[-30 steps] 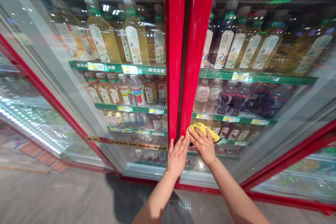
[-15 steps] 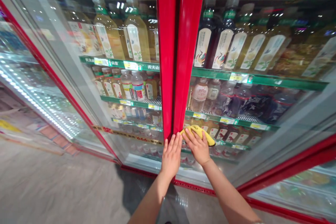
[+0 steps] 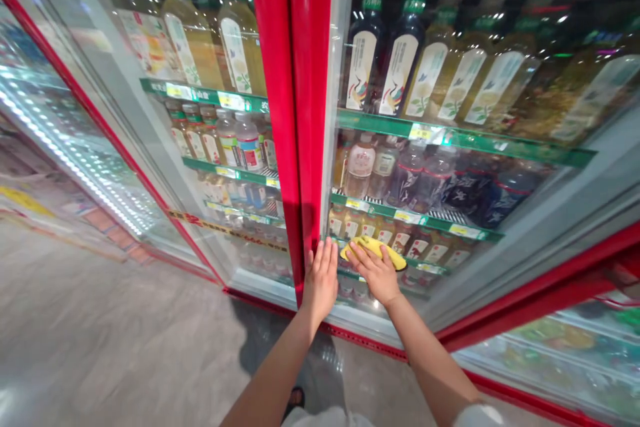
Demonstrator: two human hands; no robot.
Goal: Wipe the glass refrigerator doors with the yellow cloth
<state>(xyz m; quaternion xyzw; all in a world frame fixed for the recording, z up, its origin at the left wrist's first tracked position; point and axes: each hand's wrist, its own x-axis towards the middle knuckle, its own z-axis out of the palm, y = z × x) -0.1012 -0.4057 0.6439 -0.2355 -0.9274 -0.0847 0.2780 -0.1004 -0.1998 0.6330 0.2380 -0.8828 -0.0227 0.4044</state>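
A yellow cloth [image 3: 397, 257] lies flat against the glass of the right cooler door, under my right hand [image 3: 375, 271]. That hand's fingers are spread over the cloth and press it to the pane. My left hand [image 3: 321, 278] rests with fingers stretched out on the red door frame [image 3: 314, 100], at its edge with the right pane, and holds nothing. Dark and pale drink bottles stand on shelves behind the glass, above both hands.
Another glass door [image 3: 235, 213] with a printed strip is left of the red frame. More coolers stand at the far left and lower right. Grey floor [image 3: 125, 327] lies below, with a foot [image 3: 296, 397] near the bottom.
The view has shifted, so the doors and shelves sit further left and a foot shows. On the glass, the cloth and right hand are a little further right from the red frame.
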